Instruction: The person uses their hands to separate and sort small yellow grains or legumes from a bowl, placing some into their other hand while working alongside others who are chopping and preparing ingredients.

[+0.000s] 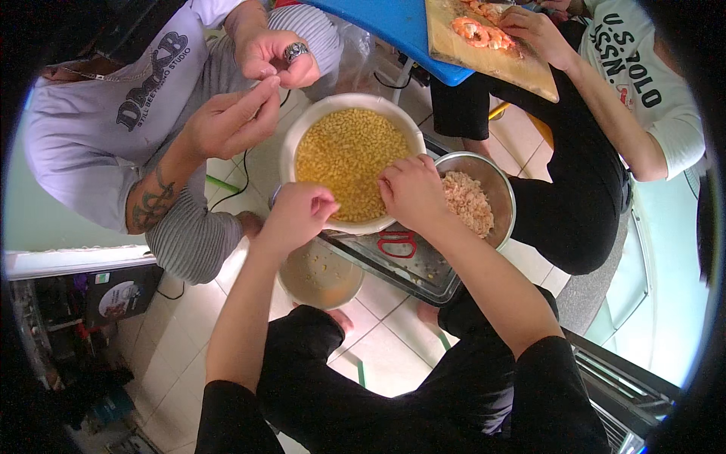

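A large white plastic basin [288,148] holds many small yellow beans or kernels in liquid. My left hand [303,213] is over its lower left rim, fingertips pinched together with a small pale piece at their tips. My right hand [413,190] rests at the basin's lower right edge, fingers bent inward over the beans; whether they hold anything is hidden. Right of the basin, a metal bowl [506,213] holds pale pink minced meat [468,198]. Below the basin, a bowl [317,281] with scattered yellow bits stands lower down, near my foot.
Red-handled scissors [397,245] lie on a dark metal tray [420,275] under the basin. A co-worker's hands [275,76] are above the basin's upper left side. Another person's hand [533,34] touches shrimp [479,33] on a wooden cutting board [533,74] over a blue table [391,28].
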Action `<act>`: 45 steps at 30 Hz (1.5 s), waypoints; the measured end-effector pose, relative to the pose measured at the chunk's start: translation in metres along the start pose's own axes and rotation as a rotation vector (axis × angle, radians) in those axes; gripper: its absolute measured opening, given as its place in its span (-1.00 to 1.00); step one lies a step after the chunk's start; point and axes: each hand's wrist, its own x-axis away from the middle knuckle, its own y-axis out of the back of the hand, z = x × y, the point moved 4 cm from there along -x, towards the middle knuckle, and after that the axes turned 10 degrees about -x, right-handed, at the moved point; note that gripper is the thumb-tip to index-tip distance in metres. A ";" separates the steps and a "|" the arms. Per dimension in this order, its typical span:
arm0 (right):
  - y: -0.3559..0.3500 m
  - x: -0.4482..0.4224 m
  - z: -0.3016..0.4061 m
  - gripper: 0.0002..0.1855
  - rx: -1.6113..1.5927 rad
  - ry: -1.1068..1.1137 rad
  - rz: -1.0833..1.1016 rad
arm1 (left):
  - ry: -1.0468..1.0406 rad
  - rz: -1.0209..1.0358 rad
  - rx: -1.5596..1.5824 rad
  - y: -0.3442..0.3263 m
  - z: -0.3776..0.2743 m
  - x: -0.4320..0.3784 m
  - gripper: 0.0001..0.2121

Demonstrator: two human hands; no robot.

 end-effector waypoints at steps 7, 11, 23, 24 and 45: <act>0.008 0.000 0.006 -0.81 -0.048 -0.033 -0.012 | 0.057 -0.223 -0.557 -0.034 0.000 -0.017 -0.95; 0.009 0.001 0.002 -0.82 -0.052 -0.015 -0.037 | 0.053 -0.150 -0.621 -0.036 0.002 -0.025 -0.93; 0.013 -0.001 0.005 -0.83 -0.125 -0.044 -0.036 | 0.037 -0.124 -0.390 -0.033 -0.001 -0.031 -0.95; 0.013 -0.002 0.008 -0.84 -0.127 -0.034 -0.044 | -0.008 -0.281 -0.154 -0.030 0.000 -0.030 -0.92; 0.006 -0.002 0.015 -0.85 -0.546 -0.034 -0.175 | 0.514 -0.124 1.539 -0.049 -0.010 -0.027 -0.87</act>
